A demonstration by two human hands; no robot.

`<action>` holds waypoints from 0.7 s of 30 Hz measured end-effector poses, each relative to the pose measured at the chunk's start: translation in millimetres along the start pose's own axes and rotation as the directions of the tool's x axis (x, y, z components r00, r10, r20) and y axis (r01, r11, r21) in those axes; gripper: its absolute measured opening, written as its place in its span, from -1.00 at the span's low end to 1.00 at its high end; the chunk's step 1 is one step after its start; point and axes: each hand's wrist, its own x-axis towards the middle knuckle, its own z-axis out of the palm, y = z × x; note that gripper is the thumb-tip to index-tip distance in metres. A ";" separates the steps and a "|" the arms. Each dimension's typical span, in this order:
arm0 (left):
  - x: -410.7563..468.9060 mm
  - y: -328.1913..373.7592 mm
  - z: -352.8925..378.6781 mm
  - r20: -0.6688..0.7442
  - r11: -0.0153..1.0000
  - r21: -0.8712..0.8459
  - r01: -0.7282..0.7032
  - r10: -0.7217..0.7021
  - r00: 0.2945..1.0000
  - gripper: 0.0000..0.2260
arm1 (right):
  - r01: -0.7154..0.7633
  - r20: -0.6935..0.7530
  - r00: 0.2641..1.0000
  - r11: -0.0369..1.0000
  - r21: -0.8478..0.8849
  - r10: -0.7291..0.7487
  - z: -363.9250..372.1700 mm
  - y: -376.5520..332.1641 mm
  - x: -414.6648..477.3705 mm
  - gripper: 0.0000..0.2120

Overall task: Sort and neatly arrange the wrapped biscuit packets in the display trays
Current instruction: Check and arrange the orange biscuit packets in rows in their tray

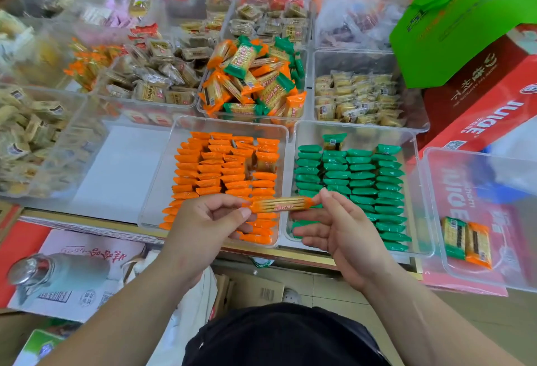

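Head view, contents as seen:

- Orange packet (280,204): held level over the near ends of the two front trays. Your left hand (209,217) pinches its left end with curled fingers. Your right hand (340,223) pinches its right end, the other fingers loosely extended below.
- Left front tray (162,174), on the desk (290,255): orange packets in rows.
- Right front tray (414,168), touching it: green packets in rows.
- Mixed pile (252,81): orange and green packets, in the tray behind.
- Side tray (436,191), far right: one green and one orange packet, side by side.
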 end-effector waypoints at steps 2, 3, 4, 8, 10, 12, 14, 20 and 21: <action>10.7 -3.8 1.1 0.009 0.999 -0.003 -0.037 0.037 0.999 -0.86 | 0.006 -0.058 0.998 1.000 0.024 -0.004 1.0 -0.4 10.6 -0.84; 16.7 -6.0 2.0 0.023 0.999 -0.003 -0.052 0.053 0.998 -0.86 | 0.011 -0.089 0.996 0.999 0.042 -0.008 1.2 0.0 17.2 -0.88; 22.8 -8.1 2.7 0.045 0.998 0.005 -0.064 0.064 0.997 -0.85 | 0.021 -0.117 0.993 0.998 0.065 -0.014 1.7 -0.4 24.3 -0.92; 60.8 -32.8 2.2 0.128 0.976 0.170 -0.133 0.112 0.985 -0.79 | 0.082 -0.183 0.980 0.997 -0.006 -0.082 4.5 -2.9 58.2 -0.77; 86.7 -56.1 -1.9 0.147 0.861 0.478 -0.176 0.119 0.982 -0.66 | 0.140 -0.193 0.967 0.978 -0.155 -0.168 5.4 -3.1 79.3 -0.72; 111.6 -80.1 -6.5 0.169 0.635 0.745 -0.204 0.117 0.979 -0.51 | 0.211 -0.181 0.936 0.892 -0.401 -0.303 7.0 -5.6 101.5 -0.76; 127.4 -98.4 -8.5 0.191 0.462 0.864 -0.200 0.067 0.979 -0.46 | 0.281 -0.091 0.888 0.687 -0.670 -0.451 11.1 -8.8 122.6 -0.75; 133.4 -116.6 -6.0 0.213 0.346 0.916 -0.202 0.007 0.977 -0.43 | 0.388 0.243 0.823 0.194 -0.901 -0.514 27.7 -6.7 175.3 -0.72; 133.5 -116.3 -6.0 0.210 0.357 0.913 -0.199 0.008 0.978 -0.43 | 0.388 0.280 0.821 0.125 -0.913 -0.498 29.7 -4.2 182.7 -0.73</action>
